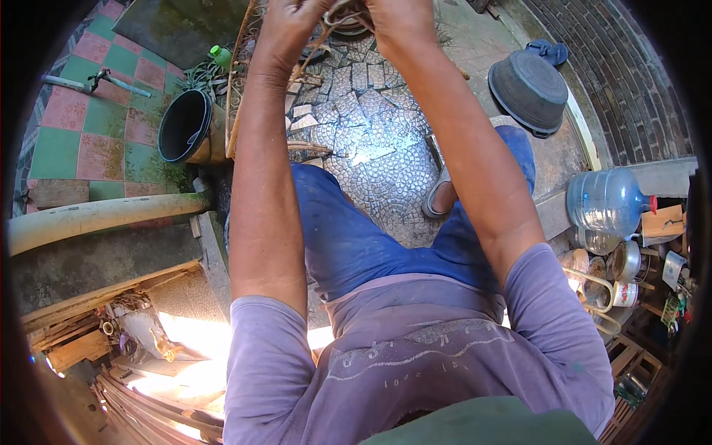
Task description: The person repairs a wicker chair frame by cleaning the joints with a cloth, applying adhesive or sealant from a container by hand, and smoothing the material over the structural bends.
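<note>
At the upper edge of the head view, both arms reach forward, and the fingertips are cut off. My left hand point(289, 26) is curled beside a thin brown stick point(313, 50) that slants down and left. Level with it, my right hand point(402, 21) is bent inward, its fingers mostly out of the picture. Between the two hands shows a tangle of thin, pale brown curved strands point(343, 12); I cannot tell exactly what it is. Below lies a floor of broken tile pieces point(371, 141), with some loose shards point(302, 117) near my left forearm.
A black bucket point(183, 127) stands left, above a thick pale pipe point(104, 221). An upturned dark grey tub point(528, 90) sits right, near a brick wall point(630, 81). A blue water jug point(604, 202) lies beside stacked household items. My sandalled foot point(439, 199) rests on the tiles.
</note>
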A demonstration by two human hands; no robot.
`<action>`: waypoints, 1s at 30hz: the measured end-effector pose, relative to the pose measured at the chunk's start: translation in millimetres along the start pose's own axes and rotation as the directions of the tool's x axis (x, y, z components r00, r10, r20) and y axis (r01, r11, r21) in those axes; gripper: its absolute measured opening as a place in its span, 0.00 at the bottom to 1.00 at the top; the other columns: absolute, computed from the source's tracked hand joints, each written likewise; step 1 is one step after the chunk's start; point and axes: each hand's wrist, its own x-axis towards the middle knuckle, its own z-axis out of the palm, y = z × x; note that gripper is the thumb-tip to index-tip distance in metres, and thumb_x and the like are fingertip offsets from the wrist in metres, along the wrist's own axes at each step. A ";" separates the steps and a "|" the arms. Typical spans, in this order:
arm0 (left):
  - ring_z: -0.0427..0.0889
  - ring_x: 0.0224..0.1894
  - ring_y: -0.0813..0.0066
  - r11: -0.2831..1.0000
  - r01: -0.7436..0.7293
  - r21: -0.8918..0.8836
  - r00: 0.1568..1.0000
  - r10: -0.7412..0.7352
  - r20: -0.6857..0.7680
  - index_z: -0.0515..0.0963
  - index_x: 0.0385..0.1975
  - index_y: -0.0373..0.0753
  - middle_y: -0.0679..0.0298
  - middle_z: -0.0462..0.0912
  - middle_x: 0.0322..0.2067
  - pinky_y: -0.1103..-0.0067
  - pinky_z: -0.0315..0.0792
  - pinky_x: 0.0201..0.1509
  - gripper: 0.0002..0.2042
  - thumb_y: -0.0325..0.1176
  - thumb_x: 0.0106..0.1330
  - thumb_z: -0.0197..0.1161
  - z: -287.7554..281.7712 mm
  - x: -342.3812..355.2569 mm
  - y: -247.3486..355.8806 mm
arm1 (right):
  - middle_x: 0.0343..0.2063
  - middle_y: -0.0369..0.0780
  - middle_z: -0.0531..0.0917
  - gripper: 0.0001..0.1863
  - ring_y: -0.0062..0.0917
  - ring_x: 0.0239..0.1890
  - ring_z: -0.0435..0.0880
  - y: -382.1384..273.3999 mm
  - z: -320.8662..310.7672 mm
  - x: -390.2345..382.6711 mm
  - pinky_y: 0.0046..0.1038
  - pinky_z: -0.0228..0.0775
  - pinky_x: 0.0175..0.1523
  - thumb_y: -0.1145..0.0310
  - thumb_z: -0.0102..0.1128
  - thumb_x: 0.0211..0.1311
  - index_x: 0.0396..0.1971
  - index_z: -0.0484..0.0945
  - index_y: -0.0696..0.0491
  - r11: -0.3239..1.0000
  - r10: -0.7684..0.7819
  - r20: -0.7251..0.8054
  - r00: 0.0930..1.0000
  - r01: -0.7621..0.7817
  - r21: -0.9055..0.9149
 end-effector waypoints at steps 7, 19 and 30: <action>0.77 0.59 0.70 0.990 -0.129 0.059 0.983 0.136 -0.127 0.82 0.46 0.30 0.61 0.76 0.57 0.76 0.72 0.62 0.10 0.29 0.71 0.65 17.9 3.5 -13.9 | 0.39 0.35 0.83 0.14 0.17 0.36 0.83 3.2 -17.3 12.3 0.18 0.78 0.39 0.77 0.63 0.68 0.52 0.77 0.58 0.980 0.094 0.114 0.989 -0.112 0.161; 0.76 0.49 0.80 0.997 -0.075 0.013 0.989 0.076 -0.123 0.78 0.51 0.34 0.67 0.79 0.48 0.81 0.71 0.57 0.09 0.26 0.76 0.56 39.2 7.3 -29.2 | 0.50 0.44 0.85 0.25 0.24 0.43 0.85 38.1 -125.3 -81.6 0.30 0.77 0.50 0.65 0.58 0.73 0.67 0.74 0.58 0.880 0.164 -0.380 0.910 -0.309 -0.360; 0.84 0.51 0.72 0.991 -0.047 -0.122 0.996 0.038 -0.075 0.80 0.54 0.38 0.61 0.86 0.49 0.75 0.75 0.57 0.16 0.42 0.77 0.56 12.8 8.5 -39.7 | 0.34 0.45 0.81 0.22 0.38 0.32 0.83 95.1 -117.8 -93.7 0.39 0.76 0.41 0.71 0.60 0.72 0.64 0.79 0.45 0.399 -0.388 0.008 0.922 0.176 -0.900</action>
